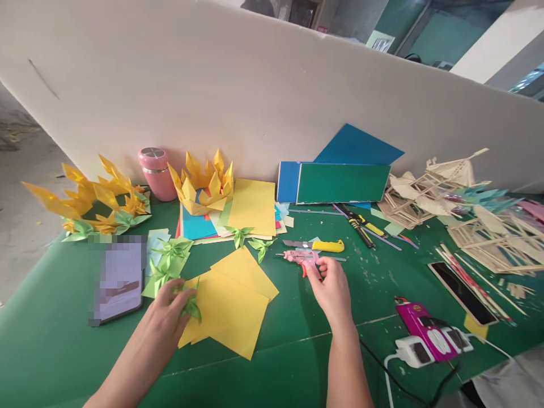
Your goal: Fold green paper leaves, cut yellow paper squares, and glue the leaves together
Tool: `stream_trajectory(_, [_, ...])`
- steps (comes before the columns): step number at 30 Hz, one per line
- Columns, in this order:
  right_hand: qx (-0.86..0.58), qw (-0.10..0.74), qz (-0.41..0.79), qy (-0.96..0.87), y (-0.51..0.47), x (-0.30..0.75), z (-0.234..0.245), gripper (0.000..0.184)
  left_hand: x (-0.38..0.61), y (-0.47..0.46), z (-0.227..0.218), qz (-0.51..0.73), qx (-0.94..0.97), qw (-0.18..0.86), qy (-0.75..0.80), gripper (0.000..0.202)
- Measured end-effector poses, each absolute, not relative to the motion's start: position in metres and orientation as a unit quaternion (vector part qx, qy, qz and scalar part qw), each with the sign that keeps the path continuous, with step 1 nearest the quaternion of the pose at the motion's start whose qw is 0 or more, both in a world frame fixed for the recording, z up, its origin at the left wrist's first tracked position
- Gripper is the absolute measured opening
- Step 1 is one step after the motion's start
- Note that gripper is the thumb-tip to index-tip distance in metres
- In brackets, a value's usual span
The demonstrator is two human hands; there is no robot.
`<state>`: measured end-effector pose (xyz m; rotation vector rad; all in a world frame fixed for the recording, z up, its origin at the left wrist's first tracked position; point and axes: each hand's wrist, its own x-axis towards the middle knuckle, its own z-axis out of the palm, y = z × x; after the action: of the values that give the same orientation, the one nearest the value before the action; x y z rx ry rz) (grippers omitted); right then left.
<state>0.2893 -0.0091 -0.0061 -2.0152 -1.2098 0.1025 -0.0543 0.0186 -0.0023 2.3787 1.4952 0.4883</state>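
My left hand (pixel 172 303) is closed on a green folded-paper flower (pixel 194 309), partly hidden by the fingers, above the left side of several yellow paper squares (pixel 238 314). More green paper flowers (pixel 172 249) lie just beyond that hand, on small green and light blue sheets. My right hand (pixel 335 286) has its thumb and fingers at the grip of a small pink hot glue gun (pixel 295 256), which lies on its side with the nozzle pointing left. Right behind the glue gun is a utility knife (pixel 327 246) with a yellow handle.
Two yellow paper crowns (pixel 204 192), a pink flask (pixel 157 175) and a blurred-out phone (pixel 121 280) stand or lie to the left. Rightward are pliers (pixel 361 226), wooden stick models (pixel 412 198), a dark phone (pixel 463 292) and a magenta power strip (pixel 425 331) with cables. A pale partition (pixel 238 85) closes the back.
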Motion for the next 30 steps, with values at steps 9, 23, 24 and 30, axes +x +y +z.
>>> stream_trajectory(9, [-0.803,0.356,0.151,-0.452,-0.012,0.301,-0.022,0.039,-0.014,0.025,0.02,0.31,0.759,0.245,0.518,0.024])
stream_trajectory(23, [-0.761,0.487,0.276,-0.328,-0.015,0.292,0.01,0.062,0.032,0.029,-0.009,0.409,0.593,0.536,0.441,0.046])
stream_trajectory(24, [-0.748,0.499,0.296,-0.323,-0.014,0.287,0.011,0.061,0.032,0.029,-0.011,0.409,0.594,0.538,0.437,0.041])
stream_trajectory(30, [-0.685,0.517,0.382,-0.343,-0.008,0.264,0.01,0.051,0.033,0.031,-0.016,0.398,0.592,0.534,0.455,0.023])
